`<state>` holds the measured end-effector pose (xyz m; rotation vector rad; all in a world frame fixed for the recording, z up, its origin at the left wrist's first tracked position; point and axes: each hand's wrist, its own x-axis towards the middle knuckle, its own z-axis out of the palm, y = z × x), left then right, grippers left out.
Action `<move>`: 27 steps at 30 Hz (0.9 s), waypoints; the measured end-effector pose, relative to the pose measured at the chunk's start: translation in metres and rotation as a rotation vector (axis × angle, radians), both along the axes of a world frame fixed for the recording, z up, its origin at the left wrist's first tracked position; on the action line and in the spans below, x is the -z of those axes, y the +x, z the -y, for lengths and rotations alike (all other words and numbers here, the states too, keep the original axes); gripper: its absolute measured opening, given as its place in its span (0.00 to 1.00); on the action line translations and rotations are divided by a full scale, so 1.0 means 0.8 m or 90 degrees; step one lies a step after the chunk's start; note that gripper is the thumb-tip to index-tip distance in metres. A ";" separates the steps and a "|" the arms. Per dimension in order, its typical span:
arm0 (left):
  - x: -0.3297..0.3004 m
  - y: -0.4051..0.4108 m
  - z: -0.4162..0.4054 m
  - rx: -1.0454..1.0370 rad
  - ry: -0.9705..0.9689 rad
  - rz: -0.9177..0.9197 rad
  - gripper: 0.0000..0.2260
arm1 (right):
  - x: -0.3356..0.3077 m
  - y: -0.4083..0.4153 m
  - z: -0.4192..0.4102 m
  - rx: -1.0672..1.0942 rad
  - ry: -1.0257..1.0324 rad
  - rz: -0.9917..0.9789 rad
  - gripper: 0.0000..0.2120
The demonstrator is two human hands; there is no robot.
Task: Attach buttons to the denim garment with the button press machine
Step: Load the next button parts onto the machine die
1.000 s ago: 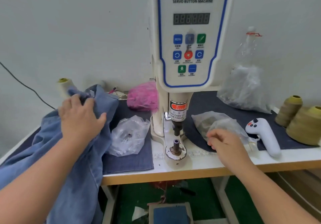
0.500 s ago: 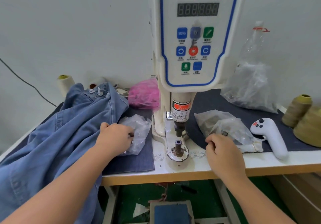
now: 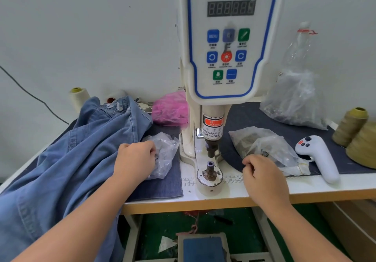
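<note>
Centrally, the button press machine (image 3: 227, 58) stands upright on the white tabletop (image 3: 345, 186), its control panel facing the camera. Under its head a dark punch points down at the lower die post (image 3: 210, 169), which sits apart from it with a gap between.

Left hand (image 3: 135, 160): rests at the edge of a small clear plastic bag (image 3: 165, 154) lying on a dark blue cloth mat (image 3: 162, 186). Fingers curled, tips in at the bag's opening; whether they pinch anything inside cannot be told. The hand's heel lies on the denim garment (image 3: 67, 160).

Denim garment: light blue, heaped on the left part of the tabletop, draping over the front edge and down toward the floor. Well apart from the die post, nothing under the punch.

Right hand (image 3: 264, 178): right of the die post, at the near corner of a second clear plastic bag (image 3: 264, 147). Fingers curled loosely inward; what they hold, if anything, is hidden.

Also seen: white handheld controller (image 3: 319, 156) just right of the second bag; two olive thread cones (image 3: 358, 133) at the far right; a large clear bag (image 3: 295, 99) against the wall; a pink bag (image 3: 171, 109) behind the machine's column; a cream thread cone (image 3: 78, 97) at the back left.
</note>
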<state>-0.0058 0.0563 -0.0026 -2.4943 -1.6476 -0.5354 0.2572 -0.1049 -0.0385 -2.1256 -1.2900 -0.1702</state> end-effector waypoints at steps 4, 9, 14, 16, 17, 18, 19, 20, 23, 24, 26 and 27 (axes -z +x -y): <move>-0.004 0.001 0.005 0.003 -0.022 0.081 0.09 | 0.000 0.000 0.000 0.002 0.000 -0.001 0.09; -0.016 0.013 0.017 -0.021 -0.003 0.146 0.10 | 0.000 -0.001 -0.001 0.005 0.003 0.002 0.08; -0.027 0.016 0.022 -0.025 -0.051 0.181 0.11 | 0.000 0.000 0.000 0.002 0.006 0.005 0.08; -0.029 0.017 0.026 -0.022 -0.051 0.212 0.10 | 0.001 0.000 0.000 0.001 0.007 0.010 0.09; -0.029 0.017 0.029 -0.022 -0.049 0.227 0.10 | 0.001 0.000 0.000 0.000 0.008 0.012 0.09; -0.029 0.018 0.033 -0.018 -0.049 0.247 0.10 | 0.001 0.001 0.000 0.000 0.009 0.014 0.08; -0.029 0.020 0.036 -0.009 -0.055 0.275 0.09 | 0.001 0.001 0.000 0.000 0.010 0.015 0.08; -0.030 0.022 0.040 0.008 -0.066 0.309 0.08 | 0.002 0.001 0.000 0.001 0.010 0.015 0.08; -0.031 0.033 0.058 0.090 -0.094 0.404 0.08 | 0.001 0.001 -0.001 -0.001 0.010 0.014 0.08; -0.032 0.038 0.065 0.118 -0.099 0.425 0.08 | 0.001 0.001 -0.001 -0.001 0.008 0.015 0.08; -0.031 0.049 0.077 0.162 -0.117 0.444 0.09 | 0.002 0.001 -0.001 0.002 0.007 0.011 0.08; -0.031 0.053 0.083 0.178 -0.134 0.446 0.10 | 0.002 0.001 -0.001 0.003 0.006 0.009 0.08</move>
